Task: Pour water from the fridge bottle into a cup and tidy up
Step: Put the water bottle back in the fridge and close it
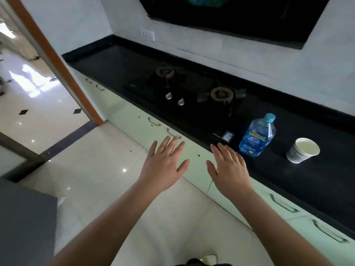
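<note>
On the black counter (pixel 317 179) the capped bottle (pixel 257 138) stands upright, cup (pixel 303 150) beyond. Both hands hover flat, fingers spread, holding nothing; the right hand (pixel 229 169) is nearer the bottle than the left hand (pixel 163 164).

This is a home kitchen. A two-burner gas hob (pixel 194 93) with two knobs (pixel 174 99) is sunk into a long black desk (pixel 307 179) along a pale wall, under a dark range hood (pixel 240 14). Pale green cabinet fronts (pixel 134 120) with metal handles run below (a wall socket (pixel 147 34) sits above). Glossy tiled floor (pixel 48 116) leads out through a wood-framed doorway (pixel 57 60).
</note>
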